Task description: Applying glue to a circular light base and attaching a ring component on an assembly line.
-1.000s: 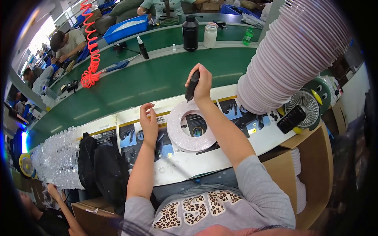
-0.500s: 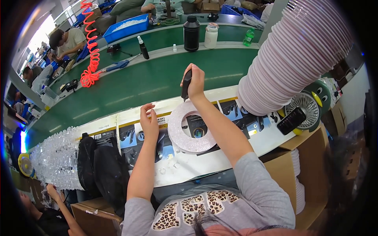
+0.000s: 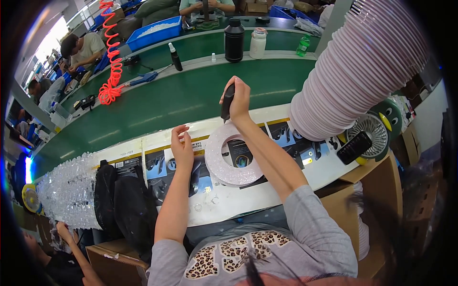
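Note:
My right hand [image 3: 238, 101] is closed round a small black squeeze bottle [image 3: 228, 101], its nozzle pointing down. The tip meets, or nearly meets, the upper edge of a white speckled flat ring [image 3: 218, 164]; I cannot tell which. Through the ring's hole shows the printed board [image 3: 305, 176] it lies on. To the left of the ring, my left hand [image 3: 182, 144] rests with fingers loosely bent and apart, holding nothing. A few small clear rings [image 3: 198, 207] lie on the board below it.
A tall leaning stack of whitish rings [image 3: 343, 81] rises at right, beside a fan [image 3: 374, 133] and a phone [image 3: 354, 148]. Clear plastic parts [image 3: 67, 190] and black cloth [image 3: 133, 205] lie left. Bottles [image 3: 234, 42] line the green bench's far edge. An orange coiled hose [image 3: 114, 71] hangs down.
My hands, the squeeze bottle and the ring keep almost the same places. Across the bench, another person's hands have moved closer to a dark upright object.

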Tool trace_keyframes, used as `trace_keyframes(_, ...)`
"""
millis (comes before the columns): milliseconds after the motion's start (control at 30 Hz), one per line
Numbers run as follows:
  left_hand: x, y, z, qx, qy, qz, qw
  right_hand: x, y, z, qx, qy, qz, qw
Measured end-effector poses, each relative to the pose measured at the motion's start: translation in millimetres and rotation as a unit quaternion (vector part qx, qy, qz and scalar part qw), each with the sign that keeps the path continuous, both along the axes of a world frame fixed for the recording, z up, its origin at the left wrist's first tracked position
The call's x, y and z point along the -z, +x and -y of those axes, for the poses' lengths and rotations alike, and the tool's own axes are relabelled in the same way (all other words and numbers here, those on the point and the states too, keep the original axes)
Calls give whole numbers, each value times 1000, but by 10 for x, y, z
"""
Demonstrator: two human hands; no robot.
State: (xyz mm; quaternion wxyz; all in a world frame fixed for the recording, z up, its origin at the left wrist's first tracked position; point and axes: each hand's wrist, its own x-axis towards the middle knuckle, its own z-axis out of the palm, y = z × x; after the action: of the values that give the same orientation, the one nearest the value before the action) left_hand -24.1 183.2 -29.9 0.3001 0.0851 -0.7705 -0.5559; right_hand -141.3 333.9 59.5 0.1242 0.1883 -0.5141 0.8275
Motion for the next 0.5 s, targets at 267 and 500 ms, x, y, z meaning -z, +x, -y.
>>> trace_keyframes(267, 4, -6, 7, 1, 3, -9, 1000, -95, 205, 189, -79, -28, 19, 996)
trace_keyframes(500, 27, -19, 14, 0, -6, -7, 1000, -7, 234, 257, -92, 18, 13, 995)
